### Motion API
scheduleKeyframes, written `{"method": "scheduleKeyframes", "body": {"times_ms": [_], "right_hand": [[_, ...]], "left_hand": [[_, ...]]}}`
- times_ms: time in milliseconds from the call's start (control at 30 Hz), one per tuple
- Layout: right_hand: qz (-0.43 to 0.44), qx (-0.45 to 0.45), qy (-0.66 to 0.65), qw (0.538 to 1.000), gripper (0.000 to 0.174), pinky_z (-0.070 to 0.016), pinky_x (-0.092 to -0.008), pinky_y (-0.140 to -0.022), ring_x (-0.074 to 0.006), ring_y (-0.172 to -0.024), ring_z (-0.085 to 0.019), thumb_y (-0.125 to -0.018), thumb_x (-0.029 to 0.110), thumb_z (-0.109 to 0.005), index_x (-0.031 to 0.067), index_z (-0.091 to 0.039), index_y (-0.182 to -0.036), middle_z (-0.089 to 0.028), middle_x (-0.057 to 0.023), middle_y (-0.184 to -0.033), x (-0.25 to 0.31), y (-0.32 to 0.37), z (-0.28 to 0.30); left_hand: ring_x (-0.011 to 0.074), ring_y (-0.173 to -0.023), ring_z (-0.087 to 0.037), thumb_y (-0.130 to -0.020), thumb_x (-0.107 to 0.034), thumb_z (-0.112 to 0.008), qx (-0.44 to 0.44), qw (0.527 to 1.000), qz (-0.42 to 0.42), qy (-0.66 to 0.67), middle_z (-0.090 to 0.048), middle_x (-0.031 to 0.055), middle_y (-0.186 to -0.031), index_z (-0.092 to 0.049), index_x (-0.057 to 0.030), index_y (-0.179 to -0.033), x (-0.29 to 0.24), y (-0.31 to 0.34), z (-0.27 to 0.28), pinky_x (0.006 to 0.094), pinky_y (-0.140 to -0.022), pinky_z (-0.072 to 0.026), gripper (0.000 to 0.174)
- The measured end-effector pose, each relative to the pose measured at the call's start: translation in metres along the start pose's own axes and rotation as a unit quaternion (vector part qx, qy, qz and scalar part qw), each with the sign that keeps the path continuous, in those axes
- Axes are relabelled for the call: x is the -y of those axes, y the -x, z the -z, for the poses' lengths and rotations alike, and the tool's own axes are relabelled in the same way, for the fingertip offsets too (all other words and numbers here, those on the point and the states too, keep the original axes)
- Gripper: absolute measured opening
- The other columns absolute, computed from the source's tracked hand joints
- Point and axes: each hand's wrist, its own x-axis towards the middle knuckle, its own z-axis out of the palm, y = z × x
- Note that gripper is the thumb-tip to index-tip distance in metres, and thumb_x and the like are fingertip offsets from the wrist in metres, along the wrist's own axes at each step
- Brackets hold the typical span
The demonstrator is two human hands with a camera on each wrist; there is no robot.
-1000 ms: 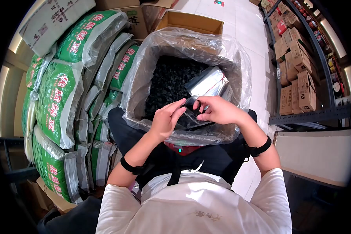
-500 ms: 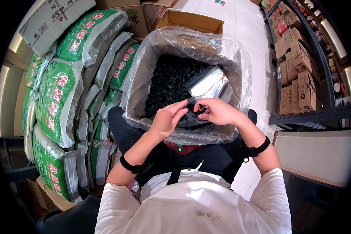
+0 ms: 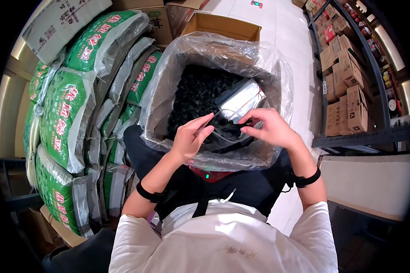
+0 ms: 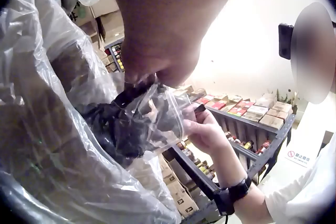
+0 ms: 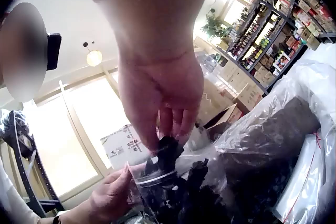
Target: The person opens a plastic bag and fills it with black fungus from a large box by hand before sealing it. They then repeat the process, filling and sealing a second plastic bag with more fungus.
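Over a plastic-lined carton, my left hand [image 3: 190, 139] grips the edge of a clear zip-lock bag [image 4: 167, 121]. Black, crinkled pieces like dried wood ear fungus [image 4: 118, 137] fill part of that bag. My right hand [image 3: 269, 128] pinches a few more fungus pieces [image 5: 169, 153] at the bag's mouth, thumb and fingertips together. Below both hands, a heap of the same fungus [image 3: 198, 93] lies in the carton's plastic liner [image 3: 161, 88]. On the heap's right side rests a stack of clear flat bags [image 3: 243, 100] tied with a red string.
Green-printed sacks [image 3: 61, 113] are piled at the left, with a white box [image 3: 64, 27] on top. Another open carton [image 3: 221, 26] stands just beyond the lined one. To the right is a metal shelf [image 3: 360, 136] carrying brown boxes [image 3: 346, 68].
My right hand shifts right and slightly up, opening a wider gap from the left hand, with fungus between its fingers. The left hand moves slightly left, still gripping the bag.
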Motion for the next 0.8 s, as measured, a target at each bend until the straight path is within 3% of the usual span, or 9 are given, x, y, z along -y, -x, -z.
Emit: {"method": "scheduleKeyframes", "body": {"times_ms": [167, 267, 400, 500, 600, 633, 700, 733, 800], "right_hand": [[0.081, -0.088, 0.161, 0.980, 0.019, -0.0537, -0.0322, -0.074, -0.0248, -0.088, -0.068, -0.083, 0.005, -0.071, 0.0047, -0.067, -0.102, -0.071, -0.0088, -0.096, -0.004, 0.006, -0.011], [0.079, -0.077, 0.168, 0.980, 0.023, -0.0524, -0.0369, -0.073, -0.0306, -0.085, -0.065, -0.080, 0.005, -0.069, 0.0071, -0.062, -0.102, -0.067, -0.0112, -0.094, 0.004, 0.011, -0.005], [0.047, -0.055, 0.136, 0.988, 0.019, -0.0509, -0.0367, -0.073, -0.0279, -0.084, -0.062, -0.082, 0.006, -0.068, 0.0062, -0.057, -0.097, -0.061, -0.0103, -0.095, 0.012, 0.022, 0.007], [0.076, -0.105, 0.038, 0.991, 0.017, -0.0495, -0.0346, -0.073, -0.0240, -0.084, -0.058, -0.084, 0.006, -0.066, 0.0059, -0.053, -0.094, -0.053, -0.0096, -0.102, 0.011, 0.025, 0.010], [0.077, -0.061, 0.061, 0.993, 0.019, -0.0498, -0.0325, -0.075, -0.0234, -0.094, -0.055, -0.084, 0.006, -0.067, 0.0059, -0.051, -0.094, -0.046, -0.0115, -0.114, 0.014, 0.020, -0.001], [0.036, -0.039, 0.055, 0.997, 0.023, -0.0523, -0.0338, -0.080, -0.0258, -0.102, -0.057, -0.083, 0.009, -0.070, 0.0062, -0.054, -0.099, -0.043, -0.0145, -0.125, 0.020, 0.019, -0.004], [0.069, -0.023, 0.038, 0.997, 0.038, -0.0539, -0.0351, -0.084, -0.0275, -0.109, -0.058, -0.083, 0.015, -0.073, 0.0075, -0.058, -0.117, -0.034, -0.0181, -0.144, 0.022, 0.016, -0.012], [0.069, -0.024, 0.038, 0.997, 0.038, -0.0539, -0.0351, -0.084, -0.0275, -0.109, -0.058, -0.083, 0.015, -0.073, 0.0075, -0.058, -0.117, -0.034, -0.0181, -0.144, 0.019, 0.017, -0.012], [0.096, 0.039, -0.044, 0.994, 0.052, -0.0552, -0.0341, -0.083, -0.0233, -0.106, -0.061, -0.088, 0.022, -0.071, 0.0100, -0.053, -0.135, -0.021, -0.0190, -0.156, 0.013, 0.016, -0.013]], "left_hand": [[0.0124, -0.104, -0.063, -0.095, -0.009, -0.063, -0.009, 0.999, -0.004, 0.046, -0.067, 0.0127, -0.121, -0.059, -0.0014, -0.131, 0.007, 0.001, -0.002, 0.0250, -0.088, -0.0496, 0.036], [0.0137, -0.104, -0.064, -0.095, -0.009, -0.063, -0.008, 1.000, 0.012, 0.009, -0.067, 0.0135, -0.121, -0.059, -0.0011, -0.130, 0.001, 0.000, 0.002, 0.0256, -0.088, -0.0496, 0.036], [0.0162, -0.104, -0.065, -0.095, -0.011, -0.063, -0.016, 1.000, 0.014, -0.006, -0.068, 0.0143, -0.119, -0.060, -0.0006, -0.129, 0.002, 0.000, 0.005, 0.0264, -0.089, -0.0495, 0.036], [0.0209, -0.101, -0.067, -0.095, -0.014, -0.064, -0.021, 1.000, 0.009, 0.007, -0.068, 0.0162, -0.116, -0.061, -0.0011, -0.128, 0.004, 0.002, 0.000, 0.0282, -0.087, -0.0506, 0.036], [0.0253, -0.099, -0.068, -0.094, -0.016, -0.066, -0.028, 0.999, -0.009, 0.018, -0.068, 0.0180, -0.114, -0.062, -0.0014, -0.126, 0.002, 0.001, -0.002, 0.0300, -0.085, -0.0518, 0.036], [0.0257, -0.100, -0.068, -0.094, -0.016, -0.066, -0.028, 0.999, -0.016, 0.019, -0.068, 0.0183, -0.115, -0.062, -0.0011, -0.125, 0.000, 0.001, -0.003, 0.0303, -0.086, -0.0520, 0.035], [0.0220, -0.102, -0.067, -0.094, -0.013, -0.065, -0.023, 0.999, -0.031, 0.010, -0.068, 0.0168, -0.117, -0.061, -0.0015, -0.127, 0.000, 0.002, -0.004, 0.0286, -0.087, -0.0512, 0.035], [0.0184, -0.103, -0.066, -0.095, -0.009, -0.063, -0.020, 0.999, -0.046, 0.001, -0.068, 0.0154, -0.118, -0.061, -0.0019, -0.129, 0.000, 0.003, -0.004, 0.0269, -0.088, -0.0504, 0.035], [0.0193, -0.102, -0.067, -0.094, -0.009, -0.064, -0.020, 0.999, -0.050, -0.007, -0.068, 0.0159, -0.118, -0.061, -0.0020, -0.128, 0.000, 0.004, -0.003, 0.0270, -0.087, -0.0506, 0.035]]}}
